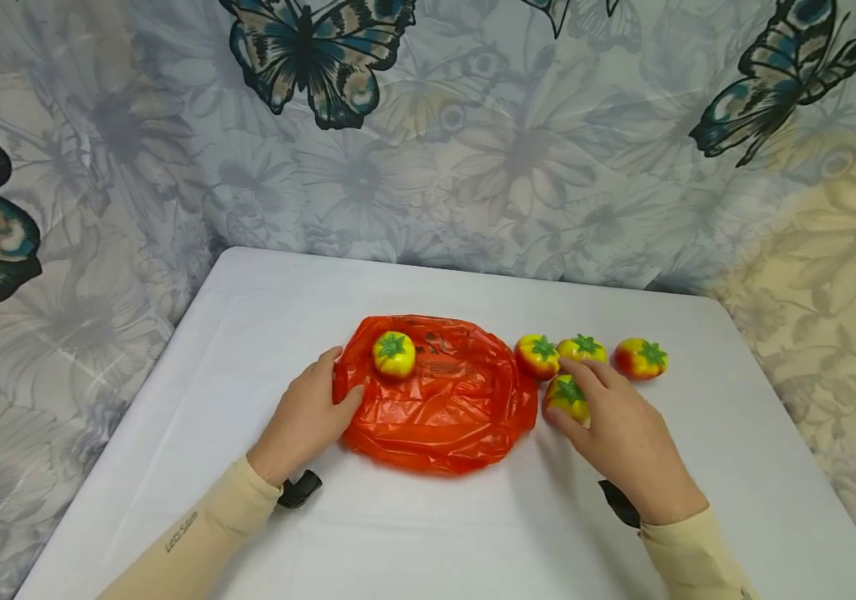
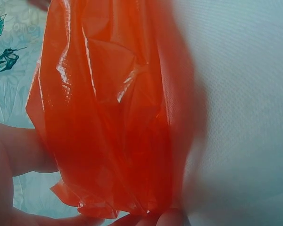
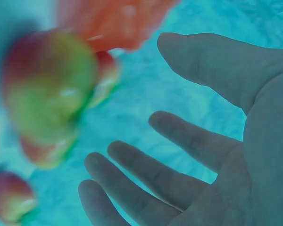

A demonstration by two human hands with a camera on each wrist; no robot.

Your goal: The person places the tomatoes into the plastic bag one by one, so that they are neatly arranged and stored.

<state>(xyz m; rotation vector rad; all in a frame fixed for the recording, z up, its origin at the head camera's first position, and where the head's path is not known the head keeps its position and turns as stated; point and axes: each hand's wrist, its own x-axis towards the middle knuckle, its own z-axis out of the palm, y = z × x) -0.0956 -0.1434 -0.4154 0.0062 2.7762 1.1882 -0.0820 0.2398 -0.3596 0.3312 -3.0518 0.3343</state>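
Note:
My left hand [image 1: 310, 412] grips the left edge of a red plastic bag [image 1: 443, 417], thumb over the top and fingers at its outer side. In the left wrist view the crinkled bag [image 2: 108, 103] hangs between thumb and fingers. A small yellow toy fruit with a green leafy top [image 1: 393, 357] sits on the bag, near that hand. My right hand [image 1: 626, 433] hovers by a red-and-yellow toy fruit [image 1: 568, 402] at the bag's right side, thumb and fingertips around it in the head view. The right wrist view shows spread fingers [image 3: 146, 174] with nothing between them.
Beside the bag's right edge lie more toy fruits, one touching it [image 1: 536, 357], one just behind [image 1: 582, 347] and one farther right [image 1: 641, 358]. The white table [image 1: 428, 533] ends at a wall of butterfly-patterned cloth [image 1: 518, 167].

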